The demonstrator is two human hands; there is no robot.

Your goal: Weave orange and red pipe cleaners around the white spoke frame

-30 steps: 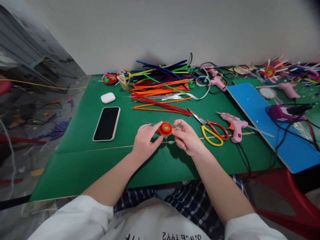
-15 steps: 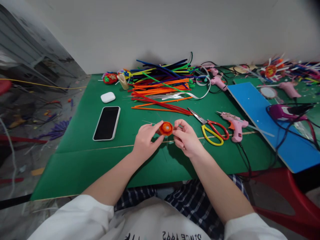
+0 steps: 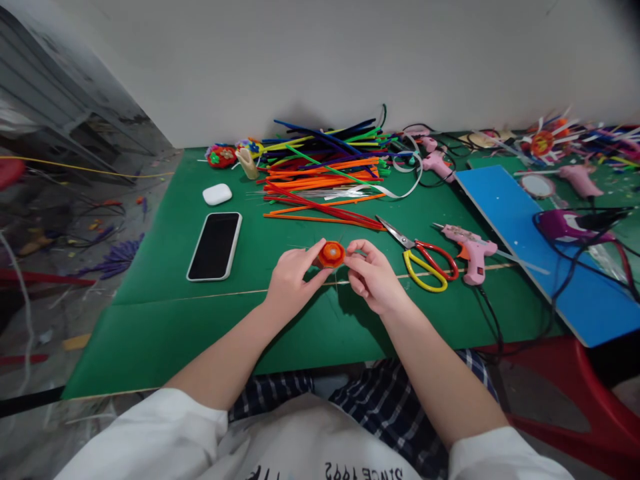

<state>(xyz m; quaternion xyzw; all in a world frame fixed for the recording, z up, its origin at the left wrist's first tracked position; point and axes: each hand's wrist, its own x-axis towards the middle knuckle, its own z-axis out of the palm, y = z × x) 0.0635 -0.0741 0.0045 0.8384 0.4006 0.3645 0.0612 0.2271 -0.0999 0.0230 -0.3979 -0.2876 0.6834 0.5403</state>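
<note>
Between the thumb and fingers of my left hand (image 3: 294, 280) is a small round orange and red pipe-cleaner flower (image 3: 332, 253) with a pale centre. Thin wires stick out around it, above and below. My right hand (image 3: 373, 275) is closed in a pinch at the flower's right edge; what lies between those fingertips is too small to make out. Both hands are just above the green table (image 3: 200, 347). To the right of my right hand lie scissors (image 3: 425, 270) with one yellow and one red handle, blades partly apart.
Pipe cleaners (image 3: 325, 170) in many colours are piled at the back. A phone (image 3: 215, 247) and a white case (image 3: 217, 195) lie left. On the right are a pink glue gun (image 3: 470, 250), a blue board (image 3: 540, 247), a purple tool (image 3: 560, 227) and loose cables.
The flower has tilted slightly in my fingers, and its wires point in somewhat different directions. Both hands stay in nearly the same place.
</note>
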